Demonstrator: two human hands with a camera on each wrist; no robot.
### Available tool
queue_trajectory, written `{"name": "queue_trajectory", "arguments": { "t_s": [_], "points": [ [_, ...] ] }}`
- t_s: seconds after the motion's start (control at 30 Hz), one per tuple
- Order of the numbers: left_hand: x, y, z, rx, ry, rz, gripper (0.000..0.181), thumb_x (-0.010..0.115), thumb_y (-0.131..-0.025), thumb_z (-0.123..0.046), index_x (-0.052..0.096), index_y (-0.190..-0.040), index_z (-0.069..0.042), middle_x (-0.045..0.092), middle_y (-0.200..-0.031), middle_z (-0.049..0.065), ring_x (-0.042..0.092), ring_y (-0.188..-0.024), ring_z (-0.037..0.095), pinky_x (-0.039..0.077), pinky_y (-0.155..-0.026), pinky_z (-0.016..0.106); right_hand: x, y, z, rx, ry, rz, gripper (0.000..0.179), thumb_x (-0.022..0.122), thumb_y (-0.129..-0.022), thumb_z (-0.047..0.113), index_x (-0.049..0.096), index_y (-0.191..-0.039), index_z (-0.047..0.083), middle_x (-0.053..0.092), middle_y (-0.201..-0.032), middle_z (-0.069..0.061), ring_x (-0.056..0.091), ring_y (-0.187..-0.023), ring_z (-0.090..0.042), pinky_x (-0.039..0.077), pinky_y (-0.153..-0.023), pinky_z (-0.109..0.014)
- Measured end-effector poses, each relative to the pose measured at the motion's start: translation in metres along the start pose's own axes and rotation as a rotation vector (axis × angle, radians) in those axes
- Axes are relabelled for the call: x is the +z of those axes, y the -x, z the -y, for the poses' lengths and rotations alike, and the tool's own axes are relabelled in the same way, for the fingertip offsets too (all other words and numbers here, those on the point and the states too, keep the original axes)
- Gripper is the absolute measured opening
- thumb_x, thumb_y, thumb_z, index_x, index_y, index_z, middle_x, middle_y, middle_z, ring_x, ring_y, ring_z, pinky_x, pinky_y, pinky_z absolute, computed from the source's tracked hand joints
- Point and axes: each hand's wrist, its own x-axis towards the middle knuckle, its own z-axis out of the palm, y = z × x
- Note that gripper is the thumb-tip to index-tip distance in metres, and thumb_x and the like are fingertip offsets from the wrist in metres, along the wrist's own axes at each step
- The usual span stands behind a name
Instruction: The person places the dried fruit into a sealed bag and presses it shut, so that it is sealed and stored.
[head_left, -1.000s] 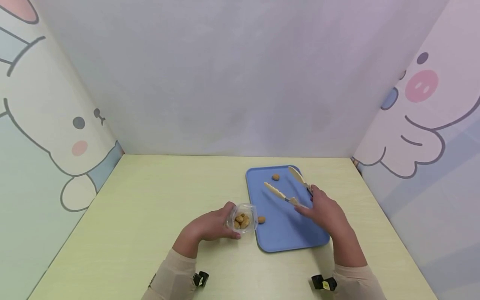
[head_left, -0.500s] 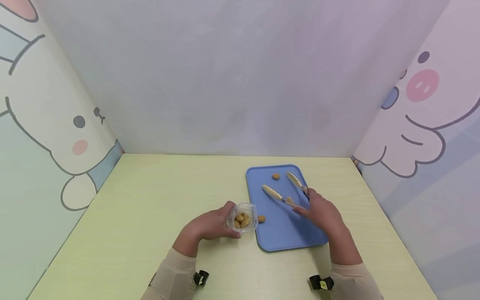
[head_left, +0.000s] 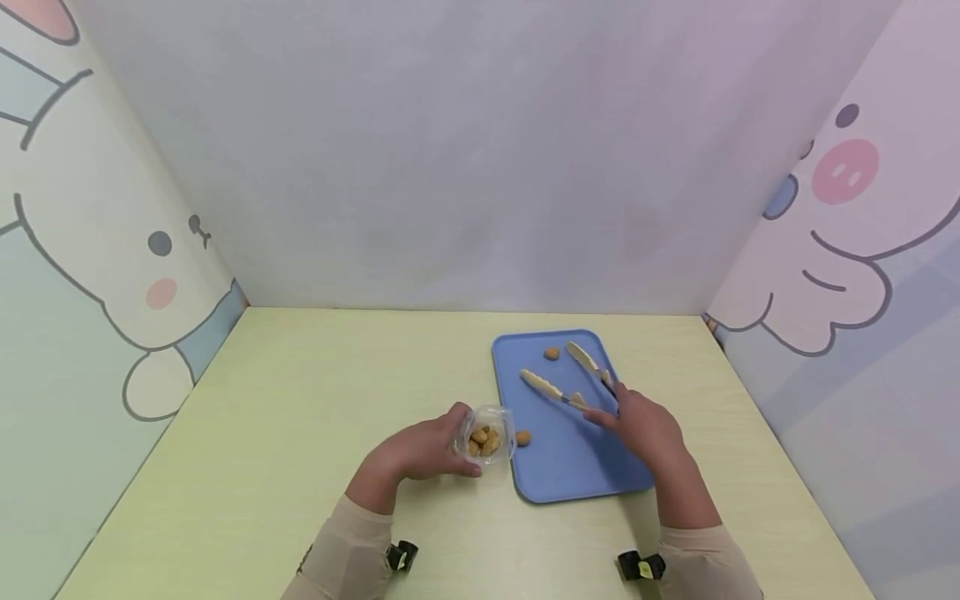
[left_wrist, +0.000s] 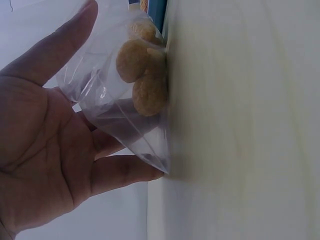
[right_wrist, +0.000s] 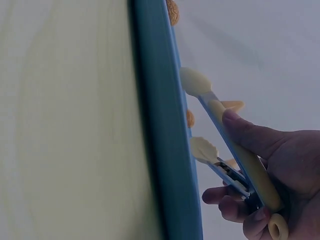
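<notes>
My left hand [head_left: 422, 448] holds a clear plastic bag [head_left: 507, 421] upright on the table, just left of the blue tray [head_left: 558, 475]. Inside the bag lie several brown walnuts [left_wrist: 150, 94]; its mouth gapes upward. In the left wrist view the thumb and fingers curve around the bag's side. Over the tray my right hand [head_left: 651, 427] grips a pair of tongs [right_wrist: 240, 142] with cream scalloped tips, spread wide apart. One walnut [head_left: 551, 353] lies at the tray's far end, close to the tongs' right tip. Another walnut [head_left: 523, 437] sits by the tray's left rim, beside the bag.
The pale wooden table [head_left: 315, 375] meets a plain grey wall [head_left: 465, 167] at the back. Side walls with cartoon animals [head_left: 843, 171] stand left and right. The tray has a low raised rim.
My right hand and the tongs have moved slightly left and lower over the tray, with the tongs' right tip closer to the far walnut. My left hand and the bag have stayed put.
</notes>
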Motion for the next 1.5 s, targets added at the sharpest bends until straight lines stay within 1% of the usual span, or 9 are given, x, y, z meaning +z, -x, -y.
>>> {"name": "queue_trajectory", "arguments": {
  "t_s": [0.23, 0.33, 0.5, 0.77, 0.9, 0.97, 1.17, 1.3, 1.5],
  "points": [
    [0.0, 0.001, 0.0, 0.0, -0.002, 0.001, 0.07, 0.078, -0.079, -0.05, 0.035, -0.125, -0.019, 0.056, -0.101, -0.001, 0.055, -0.084, 0.015, 0.044, -0.076, 0.036, -0.004, 0.004, -0.003, -0.06, 0.02, 0.043, 0.088, 0.064, -0.087, 0.059, 0.038, -0.148, 0.001, 0.059, -0.125, -0.025, 0.061, -0.108, -0.042, 0.048, -0.081, -0.054],
    [-0.001, 0.001, -0.001, 0.003, -0.003, 0.001, 0.069, 0.077, -0.079, -0.05, 0.035, -0.124, -0.019, 0.056, -0.1, -0.001, 0.055, -0.083, 0.015, 0.044, -0.075, 0.036, -0.009, 0.007, -0.005, -0.085, 0.018, 0.061, 0.086, 0.065, -0.086, 0.058, 0.04, -0.148, 0.004, 0.064, -0.112, -0.017, 0.062, -0.097, -0.033, 0.048, -0.075, -0.049],
    [-0.001, 0.001, -0.002, 0.008, 0.0, 0.001, 0.067, 0.077, -0.08, -0.049, 0.036, -0.123, -0.019, 0.056, -0.099, -0.001, 0.055, -0.082, 0.015, 0.044, -0.075, 0.036, -0.012, 0.009, -0.009, -0.103, 0.015, 0.079, 0.085, 0.068, -0.084, 0.057, 0.043, -0.146, 0.004, 0.059, -0.092, -0.006, 0.055, -0.078, -0.022, 0.044, -0.064, -0.04],
    [-0.001, 0.002, -0.002, -0.004, 0.005, 0.0, 0.067, 0.078, -0.079, -0.049, 0.036, -0.123, -0.02, 0.056, -0.101, 0.0, 0.055, -0.084, 0.016, 0.044, -0.075, 0.037, -0.004, 0.005, -0.004, -0.134, 0.031, 0.056, 0.084, 0.066, -0.086, 0.057, 0.043, -0.144, -0.001, 0.066, -0.108, -0.013, 0.064, -0.098, -0.033, 0.05, -0.078, -0.051],
    [-0.001, 0.002, -0.002, -0.001, 0.008, 0.001, 0.067, 0.078, -0.079, -0.049, 0.036, -0.122, -0.02, 0.056, -0.101, 0.0, 0.055, -0.084, 0.017, 0.044, -0.075, 0.037, -0.004, 0.005, -0.001, -0.148, 0.048, 0.056, 0.082, 0.066, -0.087, 0.055, 0.044, -0.143, 0.0, 0.066, -0.107, -0.013, 0.063, -0.095, -0.031, 0.049, -0.076, -0.05],
    [-0.001, 0.001, -0.002, 0.001, 0.005, 0.003, 0.066, 0.078, -0.079, -0.049, 0.036, -0.122, -0.02, 0.056, -0.1, 0.0, 0.055, -0.083, 0.016, 0.044, -0.075, 0.037, -0.004, 0.005, -0.001, -0.161, 0.06, 0.049, 0.078, 0.067, -0.087, 0.053, 0.047, -0.141, 0.001, 0.065, -0.108, -0.014, 0.063, -0.094, -0.03, 0.049, -0.074, -0.049],
    [-0.001, 0.001, -0.002, 0.005, -0.003, 0.0, 0.067, 0.078, -0.079, -0.049, 0.036, -0.122, -0.019, 0.055, -0.099, -0.001, 0.054, -0.083, 0.016, 0.043, -0.074, 0.036, -0.006, 0.005, 0.001, -0.194, 0.036, 0.075, 0.052, 0.07, -0.087, 0.047, 0.058, -0.119, 0.007, 0.054, -0.078, -0.004, 0.05, -0.07, -0.02, 0.04, -0.061, -0.037],
    [0.0, 0.0, 0.0, 0.003, -0.013, -0.004, 0.068, 0.078, -0.078, -0.051, 0.036, -0.121, -0.02, 0.055, -0.1, -0.001, 0.054, -0.082, 0.016, 0.043, -0.074, 0.036, -0.008, 0.007, 0.004, -0.193, 0.01, 0.112, 0.043, 0.07, -0.088, 0.045, 0.058, -0.109, 0.009, 0.049, -0.071, -0.002, 0.047, -0.065, -0.018, 0.036, -0.058, -0.034],
    [0.0, 0.0, 0.001, 0.004, -0.015, -0.003, 0.068, 0.078, -0.078, -0.052, 0.035, -0.122, -0.02, 0.055, -0.101, -0.001, 0.055, -0.083, 0.016, 0.044, -0.074, 0.036, -0.009, 0.008, 0.006, -0.206, -0.012, 0.159, 0.042, 0.069, -0.09, 0.042, 0.059, -0.112, 0.008, 0.048, -0.07, -0.001, 0.047, -0.067, -0.018, 0.036, -0.062, -0.035]
  ]
}}
